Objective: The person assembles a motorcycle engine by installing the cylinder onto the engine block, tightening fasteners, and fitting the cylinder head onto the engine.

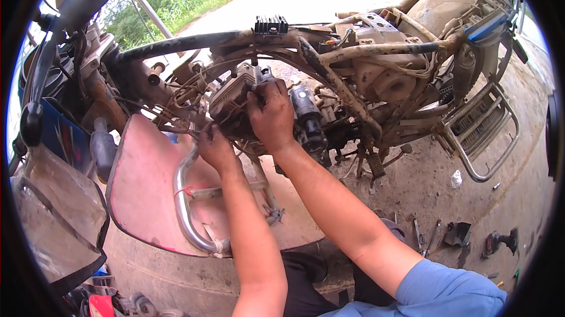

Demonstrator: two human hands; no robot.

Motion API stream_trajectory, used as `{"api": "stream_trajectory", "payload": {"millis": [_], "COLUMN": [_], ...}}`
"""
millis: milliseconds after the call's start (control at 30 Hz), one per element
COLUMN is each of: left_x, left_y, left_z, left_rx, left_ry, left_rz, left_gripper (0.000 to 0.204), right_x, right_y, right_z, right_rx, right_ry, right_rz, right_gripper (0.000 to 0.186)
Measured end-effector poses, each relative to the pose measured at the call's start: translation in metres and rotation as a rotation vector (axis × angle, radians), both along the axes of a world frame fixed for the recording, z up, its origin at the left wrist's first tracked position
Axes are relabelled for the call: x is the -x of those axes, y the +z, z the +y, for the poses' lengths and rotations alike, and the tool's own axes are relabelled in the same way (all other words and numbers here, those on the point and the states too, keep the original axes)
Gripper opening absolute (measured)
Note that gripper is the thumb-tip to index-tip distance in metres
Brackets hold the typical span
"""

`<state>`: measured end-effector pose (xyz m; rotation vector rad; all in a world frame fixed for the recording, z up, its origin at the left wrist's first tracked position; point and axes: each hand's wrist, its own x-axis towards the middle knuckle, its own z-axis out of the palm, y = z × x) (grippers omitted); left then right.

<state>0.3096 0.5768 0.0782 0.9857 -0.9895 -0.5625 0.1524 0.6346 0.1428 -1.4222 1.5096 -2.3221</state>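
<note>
A dusty grey concrete floor [412,192] spread beneath a stripped motorcycle frame of scuffed black tubing [182,45]. The grimy grey, block-shaped metal engine part [231,94] sat just above the left grip [215,147] and beside the right grip [273,114]. Both grips had bent fingers near its dark underside; whether either closed on anything, I could not tell. The block looked heavy, rigid and probably slick with oil, its thin edges perhaps easy to chip. Its solid sides, level with the right grip's fingertips, seemed the surest hold.
</note>
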Motion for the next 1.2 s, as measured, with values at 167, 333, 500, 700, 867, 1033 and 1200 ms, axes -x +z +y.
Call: {"api": "stream_trajectory", "payload": {"millis": [167,333,500,700,867,1033,1200], "left_x": [0.006,0.003,0.004,-0.001,0.003,0.006,-0.011], "left_y": [-0.002,0.000,0.000,-0.005,0.007,0.013,0.006], "left_z": [0.003,0.000,0.000,-0.006,0.005,0.015,0.007], "left_rx": [0.025,0.061,0.001,0.086,-0.006,-0.037,0.029], "left_ry": [0.164,-0.012,0.144,0.212,0.126,0.236,0.233], "left_rz": [-0.162,0.035,-0.158,-0.246,-0.162,-0.268,-0.370], "left_gripper": [0.025,0.021,0.021,0.022,0.021,0.020,0.027], "right_x": [-0.002,-0.001,-0.002,-0.003,0.001,-0.003,-0.003], "right_y": [-0.002,0.000,-0.001,0.002,-0.003,-0.003,0.004], "right_z": [0.002,0.001,0.002,0.002,-0.002,0.001,0.006], "right_rx": [0.003,0.012,-0.005,0.032,-0.012,0.039,-0.008], "right_ry": [-0.016,-0.004,0.026,-0.033,0.019,-0.001,0.051], "right_rz": [-0.010,0.003,-0.018,-0.025,-0.028,-0.026,-0.067], "right_gripper": [0.014,0.016,0.015,0.013,0.015,0.014,0.011]}}
